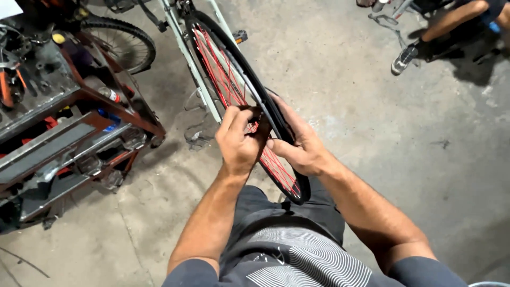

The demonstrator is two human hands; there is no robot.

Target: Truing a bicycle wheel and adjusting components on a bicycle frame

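While the left hand [239, 142] pinched the black tyre [255, 87] at the red-spoked wheel [226, 79], the right hand [300, 146] gripped it beside. The tyre stood before the person's lap, so fingers might slip and get nipped against the rim.

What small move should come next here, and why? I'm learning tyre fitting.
Probably slide both thumbs a little further along the rim, pressing the tyre edge over. The left hand and right hand pinch the black tyre at one spot on the red-spoked wheel, so the work looks local.
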